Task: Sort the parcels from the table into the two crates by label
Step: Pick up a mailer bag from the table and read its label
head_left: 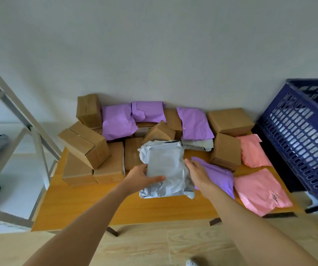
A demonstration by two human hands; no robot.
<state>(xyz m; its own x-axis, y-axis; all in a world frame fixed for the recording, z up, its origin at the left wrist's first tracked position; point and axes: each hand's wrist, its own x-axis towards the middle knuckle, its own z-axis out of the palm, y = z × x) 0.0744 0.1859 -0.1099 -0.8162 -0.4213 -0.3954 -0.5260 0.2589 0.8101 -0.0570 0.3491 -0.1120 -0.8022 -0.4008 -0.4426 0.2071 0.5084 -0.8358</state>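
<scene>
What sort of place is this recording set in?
Probably a small parcel-sorting corner: a table piled with boxes and mailers, a blue crate beside it, metal shelving at left.

Parcel-sorting room: parcels point(194, 122), crate point(296, 131), shelving point(10, 104)

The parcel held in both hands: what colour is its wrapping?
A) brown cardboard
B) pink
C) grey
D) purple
C: the left hand and the right hand grip a crinkled grey parcel by its two sides, the left thumb lying across its front.
</scene>
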